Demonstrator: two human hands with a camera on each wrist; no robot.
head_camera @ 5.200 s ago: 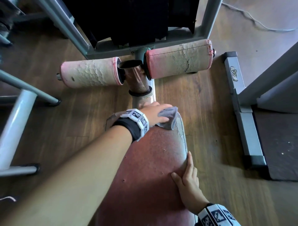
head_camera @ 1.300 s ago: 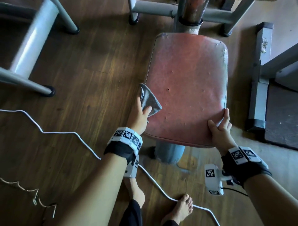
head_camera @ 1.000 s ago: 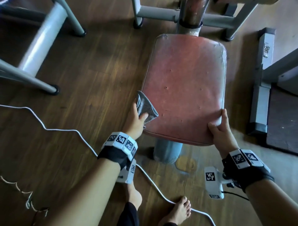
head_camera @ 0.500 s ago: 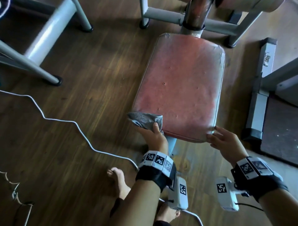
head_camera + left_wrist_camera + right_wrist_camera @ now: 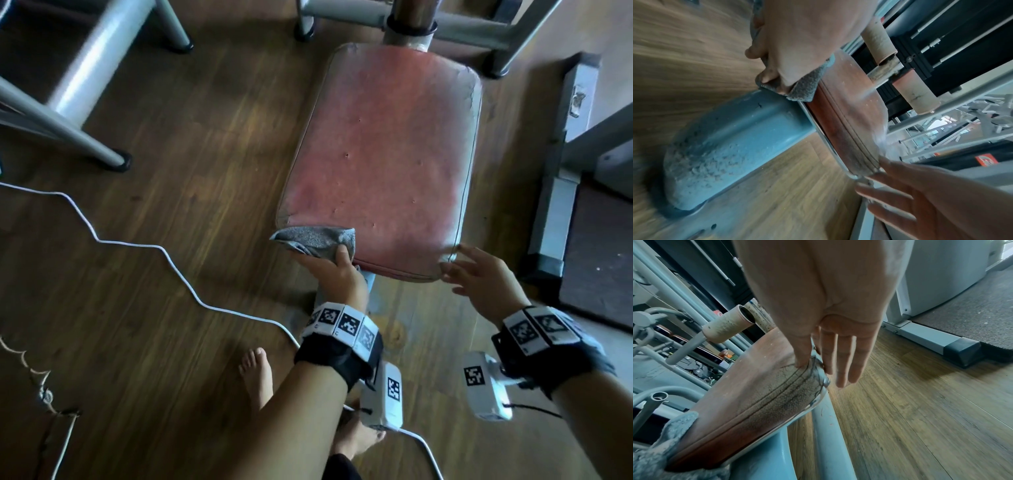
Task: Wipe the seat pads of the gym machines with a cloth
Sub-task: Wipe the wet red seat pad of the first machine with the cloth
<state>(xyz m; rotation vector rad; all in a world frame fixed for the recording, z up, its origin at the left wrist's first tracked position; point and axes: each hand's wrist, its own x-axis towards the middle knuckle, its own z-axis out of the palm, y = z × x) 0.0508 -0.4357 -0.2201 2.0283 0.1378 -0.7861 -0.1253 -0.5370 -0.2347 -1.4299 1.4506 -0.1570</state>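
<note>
The worn red seat pad [image 5: 383,154] sits on its post over the wooden floor. My left hand [image 5: 334,270] grips a grey cloth [image 5: 315,240] and presses it on the pad's near left corner. In the left wrist view the cloth [image 5: 805,87] wraps over the seat's edge [image 5: 849,113] under my fingers. My right hand [image 5: 476,277] hovers at the near right corner with fingers spread. In the right wrist view its thumb [image 5: 801,361] touches the pad's corner [image 5: 756,394] while its straight fingers hang beside the edge.
A white cable [image 5: 164,250] snakes across the floor to my bare feet [image 5: 257,373]. Grey machine legs [image 5: 85,68] stand at the left. A metal base rail [image 5: 555,219] and dark mat [image 5: 603,260] lie at the right. The blue-grey post [image 5: 731,146] holds the seat.
My left hand has drawn the cloth from the pad's far end down its left edge to the near left corner. My right hand has released the near right corner and spread its fingers.
</note>
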